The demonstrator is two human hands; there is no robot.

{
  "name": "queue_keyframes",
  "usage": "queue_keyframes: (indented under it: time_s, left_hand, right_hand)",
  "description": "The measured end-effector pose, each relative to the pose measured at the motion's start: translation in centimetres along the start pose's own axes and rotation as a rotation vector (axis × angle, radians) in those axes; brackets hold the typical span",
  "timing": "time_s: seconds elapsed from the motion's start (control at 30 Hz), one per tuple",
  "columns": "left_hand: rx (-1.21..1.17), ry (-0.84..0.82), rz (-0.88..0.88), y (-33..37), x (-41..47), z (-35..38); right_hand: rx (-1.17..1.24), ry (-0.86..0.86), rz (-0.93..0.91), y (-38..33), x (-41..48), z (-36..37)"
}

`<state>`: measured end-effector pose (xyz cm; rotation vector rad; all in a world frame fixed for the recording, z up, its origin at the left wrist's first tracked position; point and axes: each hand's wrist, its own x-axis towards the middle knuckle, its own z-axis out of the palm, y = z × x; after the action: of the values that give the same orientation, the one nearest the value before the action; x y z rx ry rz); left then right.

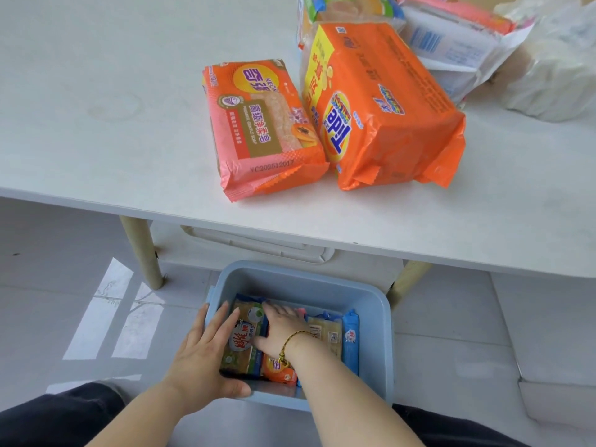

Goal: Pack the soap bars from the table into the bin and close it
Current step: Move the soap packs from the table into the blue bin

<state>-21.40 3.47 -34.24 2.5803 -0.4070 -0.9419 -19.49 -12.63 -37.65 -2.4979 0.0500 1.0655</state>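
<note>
Both hands reach down into the blue bin (303, 272) on the floor. The left hand (206, 350) lies flat with straight, spread fingers along the left edge of a green-and-yellow soap pack (243, 348), its thumb resting on the bin's near rim; it grips nothing. The right hand (280, 327), with a gold bracelet (298, 338) on its wrist, rests open on the same pack's right side, thumb on the printed face.

Under that wrist sits a small orange soap bar (279, 371). To the right of the hand stand a yellow bar (325, 333) and a blue-wrapped bar (351, 341).

Beyond the hands, up on the white table (129, 124), a pink-and-orange soap pack (261, 127) touches a larger orange Tide pack (383, 111). Further packs (451, 37) lie behind these, beside a white plastic bag (554, 66).
</note>
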Motion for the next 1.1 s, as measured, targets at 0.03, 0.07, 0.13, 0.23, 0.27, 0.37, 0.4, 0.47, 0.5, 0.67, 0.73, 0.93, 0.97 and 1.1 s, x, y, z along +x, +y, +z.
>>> queue_keyframes:
  time_s: [0.03, 0.07, 0.13, 0.23, 0.27, 0.37, 0.4, 0.47, 0.5, 0.67, 0.73, 0.93, 0.97, 1.1]
  left_hand:
    - [0.001, 0.0, -0.002, 0.0, 0.0, 0.0]
    - [0.0, 0.0, -0.006, 0.1, 0.0, 0.0]
    - [0.009, -0.002, -0.01, 0.1, -0.1, 0.0]
    - [0.039, 0.009, -0.032, 0.2, -0.1, 0.2]
    - [0.051, 0.01, -0.044, 0.3, -0.2, 0.1]
    - [0.1, -0.002, -0.073, 0.7, -0.4, -0.3]
    - [0.12, -0.005, -0.081, 1.0, -0.6, -0.5]
    - [0.156, 0.001, -0.099, 1.7, -1.1, -0.9]
    - [0.187, 0.014, -0.102, 2.2, -1.5, -1.1]
    - [0.262, 0.252, 0.016, 5.3, -3.9, -3.0]
    - [0.188, 0.404, 0.146, 7.1, -5.6, -4.7]
    - [0.028, 0.833, 0.582, 11.3, -11.2, -9.9]
    - [-0.001, 0.875, 0.622, 11.8, -11.8, -10.9]
    - [0.031, 1.029, 0.591, 13.6, -13.0, -15.4]
  right_hand:
    - [-0.006, 0.001, 0.004, -0.1, 0.0, 0.1]
    - [-0.005, 0.0, 0.009, -0.1, 0.1, 0.0]
    - [-0.004, -0.018, 0.02, -0.1, 0.1, -0.3]
    - [-0.009, -0.043, 0.011, -0.1, -0.1, -0.6]
    - [0.013, -0.026, 0.005, 0.0, -0.3, -0.6]
    - [0.137, 0.081, 0.023, 0.2, -1.9, -0.7]
    - [0.151, 0.109, 0.029, 0.3, -2.7, -0.8]
    - [0.13, 0.158, 0.034, 0.3, -4.8, -1.3]
    - [0.129, 0.184, 0.042, 0.4, -5.9, -1.7]
    - [0.203, 0.36, 0.036, 0.2, -11.3, -5.4]
    - [0.249, 0.456, 0.0, -0.3, -13.6, -6.9]
    - [0.312, 0.75, -0.166, -1.7, -20.2, -10.7]
    - [0.339, 0.799, -0.199, -1.9, -21.2, -11.4]
    - [0.401, 1.055, -0.277, -2.8, -24.5, -15.6]
